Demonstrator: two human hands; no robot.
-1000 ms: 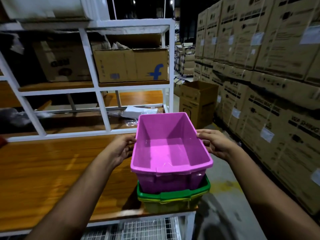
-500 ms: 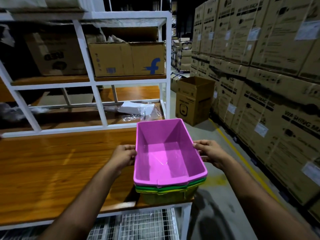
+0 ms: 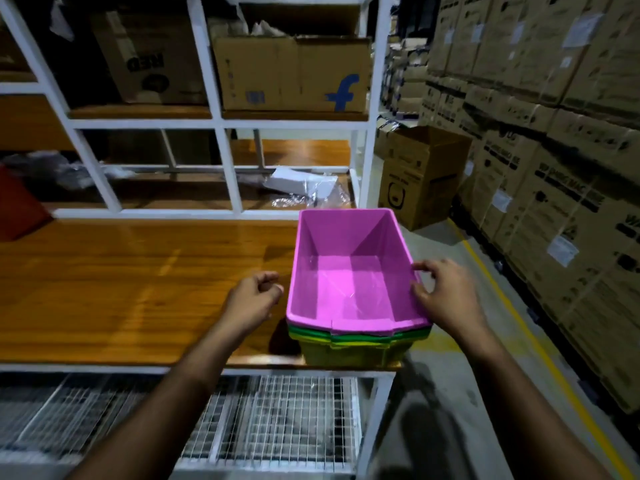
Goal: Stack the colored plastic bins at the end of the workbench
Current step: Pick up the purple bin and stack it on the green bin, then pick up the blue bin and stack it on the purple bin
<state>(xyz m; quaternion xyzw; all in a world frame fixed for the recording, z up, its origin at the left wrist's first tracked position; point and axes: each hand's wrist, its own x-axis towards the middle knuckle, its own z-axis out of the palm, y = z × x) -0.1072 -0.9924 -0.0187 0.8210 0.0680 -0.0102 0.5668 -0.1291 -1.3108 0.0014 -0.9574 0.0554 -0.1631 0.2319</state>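
A pink bin [image 3: 349, 289] sits nested on top of a green bin [image 3: 363, 336], which sits in a yellow-green bin [image 3: 353, 355]. The stack stands at the right end of the wooden workbench [image 3: 138, 289], close to its front corner. My left hand [image 3: 254, 299] hovers just left of the pink bin's rim, fingers loosely curled, holding nothing. My right hand [image 3: 446, 296] is at the bin's right rim, with its fingertips lightly touching the edge.
A white shelf frame [image 3: 228, 168] rises behind the bench, holding cardboard boxes [image 3: 294, 74] and crumpled plastic wrap [image 3: 304, 188]. A red object [image 3: 20, 206] lies at far left. An open carton [image 3: 419, 174] and a wall of stacked cartons [image 3: 554, 168] line the aisle at right. A wire-mesh shelf [image 3: 277, 417] runs below.
The pink bin dropped fully into the green one. My left hand let go and pulled slightly away; my right hand loosened to a fingertip touch on the rim.
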